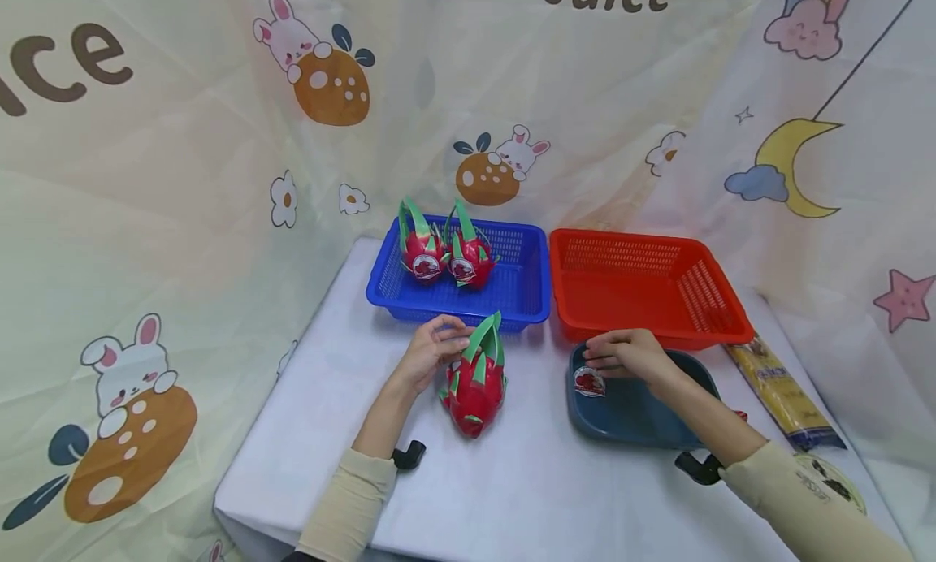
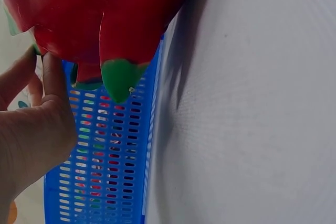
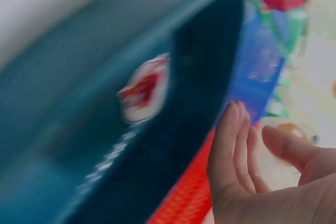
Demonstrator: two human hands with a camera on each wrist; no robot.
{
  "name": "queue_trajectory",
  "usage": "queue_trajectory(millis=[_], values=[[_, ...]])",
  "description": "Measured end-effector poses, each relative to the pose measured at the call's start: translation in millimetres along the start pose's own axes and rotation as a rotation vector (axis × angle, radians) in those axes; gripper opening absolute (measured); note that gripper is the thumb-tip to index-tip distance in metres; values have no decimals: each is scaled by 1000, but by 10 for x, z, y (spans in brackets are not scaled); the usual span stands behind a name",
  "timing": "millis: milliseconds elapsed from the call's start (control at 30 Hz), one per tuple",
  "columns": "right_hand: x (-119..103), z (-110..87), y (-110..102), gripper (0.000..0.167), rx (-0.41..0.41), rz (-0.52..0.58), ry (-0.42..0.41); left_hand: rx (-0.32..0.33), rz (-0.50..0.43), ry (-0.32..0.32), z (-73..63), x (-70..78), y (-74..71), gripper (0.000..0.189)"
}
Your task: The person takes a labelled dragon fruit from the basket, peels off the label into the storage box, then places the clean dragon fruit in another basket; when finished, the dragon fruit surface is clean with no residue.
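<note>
A toy dragon fruit, red with green leaf tips, is at the middle of the white table. My left hand is at its left, thumb and fingers pinching the fruit; in the left wrist view the fingertips meet at a small green tip. My right hand hovers over a dark blue-grey tray, fingers loosely extended and holding nothing. An oval sticker with a red picture lies inside the tray at its left, below the right fingertips. The right wrist view is blurred.
Behind stands a blue basket with two stickered dragon fruits. Beside it is a red basket. A yellow packet and a round label lie on the right. Printed cloth walls surround the table.
</note>
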State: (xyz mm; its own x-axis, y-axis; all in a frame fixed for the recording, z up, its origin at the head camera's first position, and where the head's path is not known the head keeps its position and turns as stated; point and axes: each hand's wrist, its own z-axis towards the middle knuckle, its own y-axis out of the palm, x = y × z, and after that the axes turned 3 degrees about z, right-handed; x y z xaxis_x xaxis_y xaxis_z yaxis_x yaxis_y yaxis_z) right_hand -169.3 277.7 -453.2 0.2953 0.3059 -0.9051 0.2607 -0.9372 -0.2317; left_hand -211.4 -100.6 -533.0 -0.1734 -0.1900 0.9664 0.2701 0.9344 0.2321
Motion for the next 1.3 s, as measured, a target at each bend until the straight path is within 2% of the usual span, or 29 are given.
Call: queue_trajectory(millis=[133,267,400,633,867,1033,1167,1300], values=[[-227,55,227,42,-50,8,-62,9,0,-3,-3,15,-15,25],[-297,166,481,41,-121,79,-99,8,3,-4,1,19,-17,25],[-269,314,741,41,-185,156,-93,6,-1,-8,17,25,-6,24],[-217,529,1048,37,-198,193,-24,8,-25,-33,17,28,-7,23],[-155,564,1219,38,-220,219,-8,22,2,-61,-26,38,-27,24],[-67,554,1276,38,-233,300,-22,20,0,-56,-33,58,-29,25],[-51,521,1313,36,-208,343,-32,0,-15,-69,-13,49,-53,25],[-108,447,1311,36,-141,295,-68,3,-12,-81,-3,66,-71,23]])
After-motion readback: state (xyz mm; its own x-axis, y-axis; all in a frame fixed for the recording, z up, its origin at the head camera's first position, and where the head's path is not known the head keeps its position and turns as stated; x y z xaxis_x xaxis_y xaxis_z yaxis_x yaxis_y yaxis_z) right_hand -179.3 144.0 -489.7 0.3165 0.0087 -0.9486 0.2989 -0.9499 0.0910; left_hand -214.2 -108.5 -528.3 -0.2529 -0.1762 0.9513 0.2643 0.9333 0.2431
